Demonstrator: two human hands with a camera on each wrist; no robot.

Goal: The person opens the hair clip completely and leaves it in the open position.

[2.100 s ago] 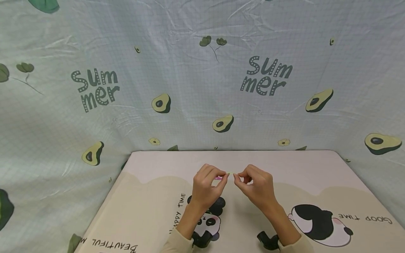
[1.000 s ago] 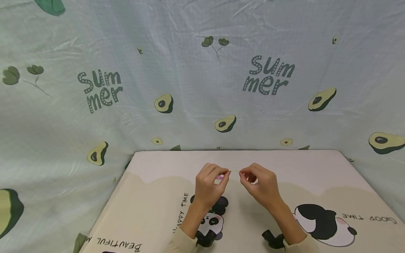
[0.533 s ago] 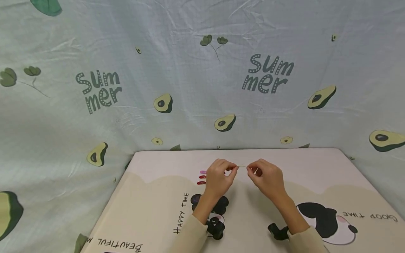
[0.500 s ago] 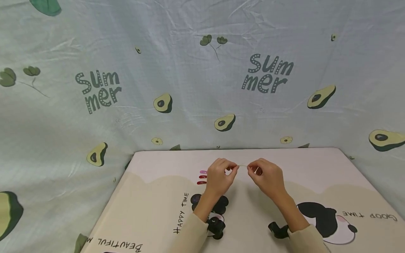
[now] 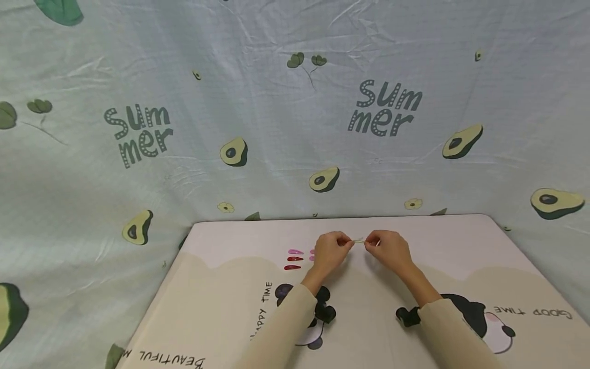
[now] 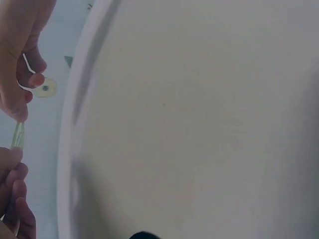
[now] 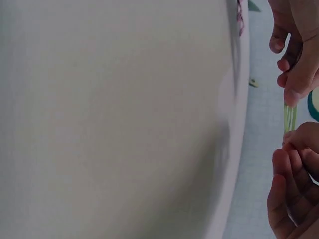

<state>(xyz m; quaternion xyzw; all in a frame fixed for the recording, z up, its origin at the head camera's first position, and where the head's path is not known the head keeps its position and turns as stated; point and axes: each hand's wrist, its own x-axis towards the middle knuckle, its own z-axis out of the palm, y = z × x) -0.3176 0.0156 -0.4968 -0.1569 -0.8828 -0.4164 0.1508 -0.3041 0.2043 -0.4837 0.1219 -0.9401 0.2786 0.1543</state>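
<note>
A light green snap hair clip [image 5: 359, 241] is held in the air over the far part of the table, pinched at both ends. My left hand [image 5: 330, 250] grips its left end between thumb and fingertips. Its right end is pinched by my right hand [image 5: 390, 250]. Up close in the left wrist view, the hair clip [image 6: 18, 133] shows narrow parallel bars between the fingertips. The right wrist view also shows slits along the clip [image 7: 289, 118]. Both of its ends are hidden by fingers.
Left of my left hand lie a pink clip [image 5: 295, 251] and two red clips, one being this red clip [image 5: 295, 259]. More pink clips [image 5: 312, 255] are partly behind that hand. The printed table [image 5: 221, 297] meets a patterned curtain [image 5: 276, 102] at its far edge.
Both hands have moved forward and to the right with the green clip between them. The clip shows broader than the thin line seen before. Red and pink clips have come into sight.
</note>
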